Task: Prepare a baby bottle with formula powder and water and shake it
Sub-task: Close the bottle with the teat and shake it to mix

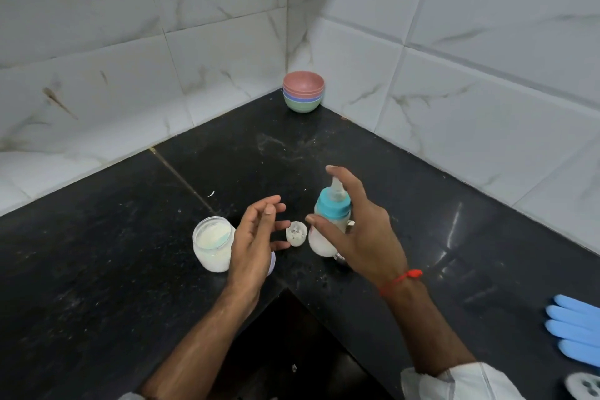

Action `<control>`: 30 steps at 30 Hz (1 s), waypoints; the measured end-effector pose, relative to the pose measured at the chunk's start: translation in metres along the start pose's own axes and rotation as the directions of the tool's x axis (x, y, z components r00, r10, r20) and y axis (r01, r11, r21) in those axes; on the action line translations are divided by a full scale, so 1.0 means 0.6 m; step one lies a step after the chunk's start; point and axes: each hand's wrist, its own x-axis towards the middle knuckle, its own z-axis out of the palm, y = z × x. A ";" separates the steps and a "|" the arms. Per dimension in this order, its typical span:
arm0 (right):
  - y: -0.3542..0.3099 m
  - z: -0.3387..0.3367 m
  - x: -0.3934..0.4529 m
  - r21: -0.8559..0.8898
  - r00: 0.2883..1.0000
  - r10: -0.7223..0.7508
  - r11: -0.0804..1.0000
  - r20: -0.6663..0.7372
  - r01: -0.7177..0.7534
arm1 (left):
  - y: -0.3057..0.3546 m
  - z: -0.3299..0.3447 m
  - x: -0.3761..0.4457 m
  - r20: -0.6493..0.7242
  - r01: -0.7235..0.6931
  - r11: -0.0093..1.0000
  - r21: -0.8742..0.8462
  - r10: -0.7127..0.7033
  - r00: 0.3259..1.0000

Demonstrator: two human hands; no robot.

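- My right hand [360,230] is spread wide around the baby bottle [328,224], thumb near its left side and forefinger arched over the teat; I cannot tell whether any finger touches it, and the grip is not closed on it
- The bottle stands upright on the black counter [422,204], with a blue collar [332,204] under a clear teat and a milky white fill in the lower part
- My left hand [256,237] is open, palm turned towards the bottle, fingers loosely curled and holding nothing
- A small clear cap [296,234] lies on the counter between my two hands, just beside the bottle's base and near my left fingertips
- The jar of white powder [212,243] stands open just left of my left hand, partly hidden behind the palm
- Something pale purple [272,265] shows at the edge of my left hand; I cannot tell what it is
- A red thread [402,281] is tied around my right wrist
- A stack of small bowls [303,91], pink on top, then blue and green, sits in the far corner where the tiled walls [130,42] meet, well apart from the bottle
- A blue glove [574,328] lies at the right edge of the counter, near my right forearm
- White dust is scattered on the counter beyond the bottle
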 end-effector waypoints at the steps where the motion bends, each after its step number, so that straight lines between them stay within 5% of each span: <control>1: -0.011 -0.003 -0.002 0.042 0.999 0.004 0.999 -0.035 -0.002 | 0.000 0.001 -0.001 0.007 -0.005 1.000 0.002 0.005 1.000; 4: -0.052 -0.015 0.001 0.294 0.926 -0.047 0.941 -0.374 0.166 | -0.004 0.001 -0.003 0.011 -0.015 1.000 0.005 0.014 1.000; 6: -0.055 -0.005 0.001 0.222 0.848 -0.178 0.920 -0.498 0.323 | -0.008 0.002 -0.004 0.009 -0.014 1.000 0.015 0.014 1.000; 7: -0.048 0.002 0.003 0.164 0.864 -0.207 0.936 -0.458 0.311 | -0.009 0.003 -0.004 0.010 -0.015 1.000 0.019 0.015 1.000; 9: -0.028 0.009 0.007 0.039 0.987 -0.106 0.993 -0.124 0.111 | -0.010 0.005 -0.005 0.021 -0.020 0.999 0.025 0.020 1.000; 11: -0.011 0.007 -0.004 -0.106 0.999 -0.042 0.993 0.035 0.045 | -0.009 0.006 -0.007 0.034 -0.028 0.999 0.038 0.027 0.999; 16: -0.050 -0.009 -0.005 0.232 0.889 -0.154 0.933 -0.430 0.274 | -0.013 0.001 -0.007 0.018 -0.027 0.998 0.062 0.026 0.999; 18: -0.038 0.007 -0.005 0.134 0.925 -0.163 0.966 -0.342 0.220 | -0.014 0.002 -0.008 0.017 -0.018 0.998 0.062 0.017 1.000; 20: -0.019 0.020 -0.008 -0.060 0.998 -0.049 0.997 0.028 0.051 | -0.013 0.004 -0.011 0.034 -0.027 0.997 0.075 0.024 0.999; 21: -0.008 0.025 -0.015 -0.122 0.994 -0.016 0.992 0.104 0.029 | -0.011 0.005 -0.013 0.040 -0.034 0.996 0.078 0.031 0.999; 27: -0.056 -0.004 -0.019 0.204 0.940 -0.124 0.959 -0.318 0.195 | -0.011 -0.004 -0.008 0.008 -0.020 0.999 0.050 0.020 1.000; 30: -0.056 -0.004 -0.010 0.538 0.953 0.139 0.842 -0.269 0.030 | -0.013 -0.004 -0.009 -0.018 -0.007 0.999 0.054 0.008 1.000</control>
